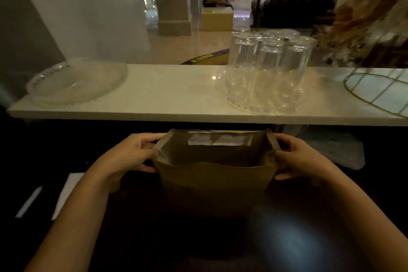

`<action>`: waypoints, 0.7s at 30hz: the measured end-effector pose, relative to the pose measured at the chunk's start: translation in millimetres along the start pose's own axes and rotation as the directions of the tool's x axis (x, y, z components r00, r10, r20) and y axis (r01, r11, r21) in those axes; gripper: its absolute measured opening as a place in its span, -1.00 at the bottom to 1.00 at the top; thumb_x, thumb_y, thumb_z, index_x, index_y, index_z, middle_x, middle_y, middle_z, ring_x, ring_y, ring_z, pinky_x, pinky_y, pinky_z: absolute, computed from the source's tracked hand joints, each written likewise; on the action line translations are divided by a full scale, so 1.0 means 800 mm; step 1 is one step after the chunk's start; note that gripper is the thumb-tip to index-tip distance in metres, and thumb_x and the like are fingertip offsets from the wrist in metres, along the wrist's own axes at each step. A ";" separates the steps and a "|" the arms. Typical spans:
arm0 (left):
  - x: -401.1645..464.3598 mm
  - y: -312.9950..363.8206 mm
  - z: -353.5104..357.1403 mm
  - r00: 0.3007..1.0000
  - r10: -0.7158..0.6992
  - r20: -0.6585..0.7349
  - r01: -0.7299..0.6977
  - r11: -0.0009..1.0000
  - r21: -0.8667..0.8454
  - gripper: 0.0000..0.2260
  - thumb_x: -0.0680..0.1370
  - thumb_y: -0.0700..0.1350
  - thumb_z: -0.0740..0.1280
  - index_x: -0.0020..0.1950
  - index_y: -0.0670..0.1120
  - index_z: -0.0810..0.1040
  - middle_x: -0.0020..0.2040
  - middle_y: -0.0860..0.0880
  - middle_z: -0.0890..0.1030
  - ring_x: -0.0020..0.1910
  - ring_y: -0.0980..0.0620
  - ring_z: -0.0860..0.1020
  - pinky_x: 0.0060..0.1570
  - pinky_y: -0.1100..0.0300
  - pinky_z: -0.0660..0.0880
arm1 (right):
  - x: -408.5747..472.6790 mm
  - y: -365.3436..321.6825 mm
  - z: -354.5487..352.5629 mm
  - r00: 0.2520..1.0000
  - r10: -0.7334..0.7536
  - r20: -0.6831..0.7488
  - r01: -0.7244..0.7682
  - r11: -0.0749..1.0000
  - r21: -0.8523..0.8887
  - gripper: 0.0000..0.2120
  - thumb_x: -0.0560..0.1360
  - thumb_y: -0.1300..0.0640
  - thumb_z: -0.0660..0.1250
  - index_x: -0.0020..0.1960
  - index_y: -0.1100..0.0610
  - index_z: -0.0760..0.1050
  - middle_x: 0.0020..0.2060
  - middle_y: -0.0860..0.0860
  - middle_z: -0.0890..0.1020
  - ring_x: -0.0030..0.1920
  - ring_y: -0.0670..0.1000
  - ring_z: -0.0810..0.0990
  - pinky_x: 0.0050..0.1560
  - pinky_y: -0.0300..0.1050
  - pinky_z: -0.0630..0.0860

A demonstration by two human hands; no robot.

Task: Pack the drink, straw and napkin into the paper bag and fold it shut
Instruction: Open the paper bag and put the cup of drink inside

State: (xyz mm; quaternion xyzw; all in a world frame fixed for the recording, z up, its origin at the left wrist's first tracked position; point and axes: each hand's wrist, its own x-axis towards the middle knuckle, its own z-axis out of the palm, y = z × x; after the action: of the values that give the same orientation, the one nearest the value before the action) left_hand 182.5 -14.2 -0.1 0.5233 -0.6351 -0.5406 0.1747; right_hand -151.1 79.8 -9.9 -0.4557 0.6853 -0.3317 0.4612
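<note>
Our left hand [130, 154] grips the left edge of the paper bag [213, 185], fingers curled over the rim and closed on the paper. Our right hand [298, 157] grips the right edge the same way, thumb toward us. The two hands are well apart, with the bag's mouth stretched open between them. The bag stands upright on the dark surface [287, 227], directly in front of us. Inside the far wall of the bag we see a white strip [219, 140]; we cannot tell what else the bag contains. To the left on the dark surface lie a white napkin [66, 192] and a thin white straw [28, 202], side by side. Beyond the bag runs a white shelf [176, 95] carrying a glass plate [75, 81] and a cluster of upturned glasses [269, 62].
</note>
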 end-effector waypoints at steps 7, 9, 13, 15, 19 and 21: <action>-0.035 -0.045 -0.088 0.986 -0.083 -0.146 0.073 0.994 -0.077 -0.53 0.47 -0.40 0.23 0.22 0.11 0.48 -0.04 -0.02 0.68 -0.15 0.03 0.67 -0.35 0.23 0.60 | 0.041 -0.060 0.091 0.974 -0.070 0.216 0.091 0.992 -0.091 -0.59 0.52 0.37 0.14 0.00 -0.16 0.45 -0.33 0.01 0.69 -0.40 -0.03 0.69 -0.48 -0.21 0.60; -0.039 -0.055 -0.112 0.984 -0.086 -0.155 0.076 0.995 -0.067 -0.55 0.47 -0.38 0.25 0.19 0.11 0.50 -0.06 -0.02 0.69 -0.15 0.02 0.68 -0.34 0.22 0.61 | 0.044 -0.071 0.112 0.962 -0.079 0.262 0.112 0.987 -0.112 -0.60 0.52 0.37 0.15 0.10 -0.11 0.45 -0.25 0.07 0.69 -0.38 -0.02 0.69 -0.48 -0.22 0.58; -0.033 -0.078 -0.147 0.987 -0.090 -0.135 0.087 0.996 -0.032 -0.66 0.50 -0.18 0.31 0.18 0.20 0.49 -0.10 0.05 0.71 -0.12 0.12 0.67 -0.30 0.27 0.60 | 0.054 -0.081 0.140 0.958 -0.096 0.269 0.130 0.985 -0.112 -0.59 0.52 0.38 0.15 0.16 -0.08 0.44 -0.26 0.08 0.69 -0.39 -0.01 0.69 -0.50 -0.22 0.57; -0.021 -0.096 -0.161 0.981 -0.073 -0.181 0.065 0.997 -0.053 -0.68 0.51 -0.01 0.31 0.26 0.16 0.44 0.05 0.05 0.65 -0.09 0.12 0.67 -0.25 0.25 0.60 | 0.058 -0.084 0.150 0.959 -0.103 0.265 0.136 0.985 -0.106 -0.57 0.51 0.38 0.15 0.12 -0.13 0.45 -0.35 0.01 0.70 -0.38 0.00 0.69 -0.49 -0.22 0.57; 0.016 -0.156 -0.180 0.928 0.039 -0.370 0.122 0.908 0.402 -0.39 0.45 -0.01 0.39 0.44 0.01 0.23 0.42 -0.14 0.36 0.32 -0.10 0.41 0.23 0.03 0.43 | 0.061 -0.086 0.161 0.961 -0.098 0.259 0.131 0.985 -0.115 -0.53 0.51 0.37 0.14 -0.02 -0.24 0.46 -0.38 -0.06 0.72 -0.35 0.00 0.70 -0.48 -0.23 0.58; 0.036 -0.187 -0.176 0.979 0.017 -0.202 0.131 0.705 0.697 -0.26 0.43 0.04 0.41 0.49 0.06 0.06 0.53 -0.18 0.07 0.48 -0.19 0.10 0.42 -0.04 0.19 | 0.061 -0.086 0.163 0.961 -0.089 0.260 0.124 0.985 -0.121 -0.50 0.50 0.37 0.14 -0.06 -0.28 0.46 -0.35 -0.08 0.72 -0.34 0.01 0.70 -0.47 -0.22 0.58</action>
State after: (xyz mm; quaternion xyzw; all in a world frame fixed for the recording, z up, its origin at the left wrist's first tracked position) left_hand 353.1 -90.1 -90.7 0.6197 -0.7568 -0.2080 0.0052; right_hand -15.3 4.9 -12.4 -0.5612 0.6161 -0.2474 0.4942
